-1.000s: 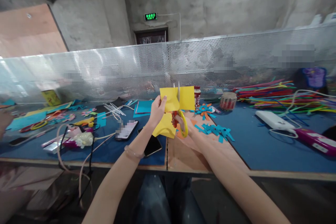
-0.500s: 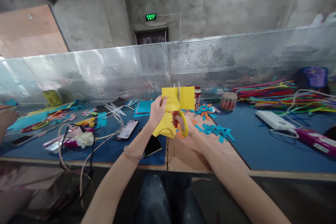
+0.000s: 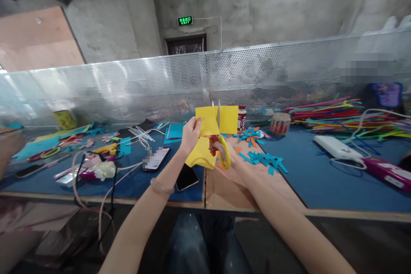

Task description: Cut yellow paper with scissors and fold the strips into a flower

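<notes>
My left hand (image 3: 191,134) pinches a yellow paper sheet (image 3: 229,119) by its left edge and holds it upright above the table. My right hand (image 3: 228,156) grips scissors with yellow and red handles (image 3: 222,149); its fingers sit in the loops. The blades (image 3: 216,110) point upward through a slit in the middle of the paper, tips just above its top edge. A lower flap of the sheet (image 3: 201,156) hangs down by my left wrist.
Two phones (image 3: 155,158) (image 3: 185,177) lie on the blue mat (image 3: 321,180) by my left arm. Teal and orange paper cutouts (image 3: 263,159) lie to the right, with a power bank (image 3: 335,147), a small bottle (image 3: 241,117) and coloured sticks (image 3: 337,115). Another person's hand (image 3: 8,147) is at far left.
Almost nothing has moved. Both of my hands keep the paper and scissors in the same spot; the other person's hand at far left has shifted slightly.
</notes>
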Action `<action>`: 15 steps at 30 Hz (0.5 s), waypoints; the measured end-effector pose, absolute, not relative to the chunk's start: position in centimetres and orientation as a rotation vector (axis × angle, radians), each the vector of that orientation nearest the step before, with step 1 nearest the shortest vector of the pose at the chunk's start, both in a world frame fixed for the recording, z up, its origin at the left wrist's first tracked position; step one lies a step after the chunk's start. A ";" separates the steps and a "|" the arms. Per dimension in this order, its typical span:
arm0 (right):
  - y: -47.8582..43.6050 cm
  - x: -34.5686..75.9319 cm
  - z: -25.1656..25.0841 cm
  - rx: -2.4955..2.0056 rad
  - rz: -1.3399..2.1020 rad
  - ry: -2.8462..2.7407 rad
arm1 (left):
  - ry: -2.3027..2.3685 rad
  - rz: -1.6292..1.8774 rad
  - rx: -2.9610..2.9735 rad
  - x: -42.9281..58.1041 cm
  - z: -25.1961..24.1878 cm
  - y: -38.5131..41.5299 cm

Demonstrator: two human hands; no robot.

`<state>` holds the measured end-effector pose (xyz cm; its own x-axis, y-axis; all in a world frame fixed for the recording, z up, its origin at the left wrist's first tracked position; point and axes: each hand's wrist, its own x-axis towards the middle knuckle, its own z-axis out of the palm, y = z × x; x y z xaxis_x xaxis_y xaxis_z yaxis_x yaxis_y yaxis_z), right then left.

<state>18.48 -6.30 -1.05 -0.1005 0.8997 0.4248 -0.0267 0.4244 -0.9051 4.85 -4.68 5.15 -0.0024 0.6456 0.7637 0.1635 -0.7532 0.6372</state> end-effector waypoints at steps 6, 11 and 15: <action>-6.9 18.5 -0.8 -0.757 0.998 -1.477 | 0.768 1.761 1.893 4.3 5.5 -4.7; -6.3 18.5 -1.3 -0.750 0.983 -1.477 | 0.717 1.713 1.858 4.4 5.4 -4.7; -6.3 18.5 -1.2 -0.792 0.959 -1.483 | 0.709 1.680 1.845 4.5 5.2 -4.7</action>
